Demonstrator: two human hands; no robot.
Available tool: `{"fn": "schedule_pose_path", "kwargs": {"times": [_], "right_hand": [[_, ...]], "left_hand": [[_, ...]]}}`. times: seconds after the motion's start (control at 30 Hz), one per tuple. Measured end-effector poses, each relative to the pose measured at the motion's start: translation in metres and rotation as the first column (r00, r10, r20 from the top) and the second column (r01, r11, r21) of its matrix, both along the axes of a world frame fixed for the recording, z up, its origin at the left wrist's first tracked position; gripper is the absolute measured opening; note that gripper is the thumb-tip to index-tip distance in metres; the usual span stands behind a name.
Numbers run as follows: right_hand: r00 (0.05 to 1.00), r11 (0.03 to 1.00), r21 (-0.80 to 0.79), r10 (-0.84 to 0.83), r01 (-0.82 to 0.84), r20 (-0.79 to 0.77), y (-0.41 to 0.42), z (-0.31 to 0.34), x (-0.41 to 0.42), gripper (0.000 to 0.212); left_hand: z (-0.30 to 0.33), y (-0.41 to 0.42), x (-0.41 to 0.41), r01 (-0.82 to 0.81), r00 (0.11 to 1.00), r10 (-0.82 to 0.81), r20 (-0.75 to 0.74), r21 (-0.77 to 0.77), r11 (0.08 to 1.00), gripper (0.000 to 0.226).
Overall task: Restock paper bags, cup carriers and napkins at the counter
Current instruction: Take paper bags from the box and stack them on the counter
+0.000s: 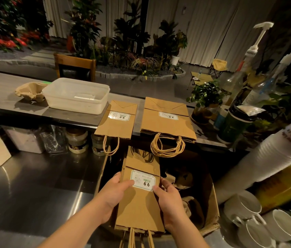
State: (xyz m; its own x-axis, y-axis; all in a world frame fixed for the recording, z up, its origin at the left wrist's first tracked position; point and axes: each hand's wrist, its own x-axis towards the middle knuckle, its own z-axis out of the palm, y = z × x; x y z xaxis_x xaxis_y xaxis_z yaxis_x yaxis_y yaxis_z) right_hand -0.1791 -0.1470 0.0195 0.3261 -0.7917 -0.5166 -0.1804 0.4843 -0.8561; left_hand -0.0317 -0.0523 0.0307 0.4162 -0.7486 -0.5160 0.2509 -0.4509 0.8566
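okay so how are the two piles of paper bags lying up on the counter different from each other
The left pile is narrower; the right pile holds wider bags. The left pile looks thin, with few handle loops hanging over the counter edge, while the right pile shows a thick bunch of loops, so it seems to hold more bags. The left pile lies next to the plastic tub; the right one is nearer the potted plant. Both are flat brown bags with a white label, handles toward the person.

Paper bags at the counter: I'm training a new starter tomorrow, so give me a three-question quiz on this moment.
1. True or false: both hands grip the held bag stack.
2. How many bag piles lie on the upper counter?
3. What sits left of the plastic tub? A) mugs B) cup carrier C) jars

Key: 1 true, left hand and right hand. 2 two, a narrow pile and a wide pile. 3 B, cup carrier.
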Motion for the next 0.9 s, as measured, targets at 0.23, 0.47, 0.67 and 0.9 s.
{"fn": "schedule_pose_path", "kwargs": {"times": [0.23, 0.47, 0.67, 0.9], "right_hand": [[0.996, 0.997, -0.011, 0.078, -0.079, -0.034, 0.003, 0.001, -0.001, 0.021], [0.988, 0.987, -0.09, 0.129, -0.137, -0.088, 0.008, -0.001, -0.001, 0.035], [0.979, 0.973, -0.149, 0.158, -0.177, -0.13, 0.009, 0.003, -0.004, 0.043], [0.977, 0.958, -0.195, 0.197, -0.21, -0.084, 0.015, 0.006, -0.012, 0.039]], "left_hand": [[-0.012, -0.005, -0.013, 0.01, 0.999, -0.009, 0.045, -0.033, 0.999, 0.024], [-0.008, -0.01, -0.012, -0.055, 0.998, 0.055, -0.003, -0.06, 0.997, 0.03], [-0.016, -0.007, -0.015, -0.068, 0.997, 0.07, 0.029, -0.049, 0.996, 0.024], [-0.012, -0.005, -0.018, -0.166, 0.983, 0.159, -0.094, -0.068, 0.984, 0.026]]}}
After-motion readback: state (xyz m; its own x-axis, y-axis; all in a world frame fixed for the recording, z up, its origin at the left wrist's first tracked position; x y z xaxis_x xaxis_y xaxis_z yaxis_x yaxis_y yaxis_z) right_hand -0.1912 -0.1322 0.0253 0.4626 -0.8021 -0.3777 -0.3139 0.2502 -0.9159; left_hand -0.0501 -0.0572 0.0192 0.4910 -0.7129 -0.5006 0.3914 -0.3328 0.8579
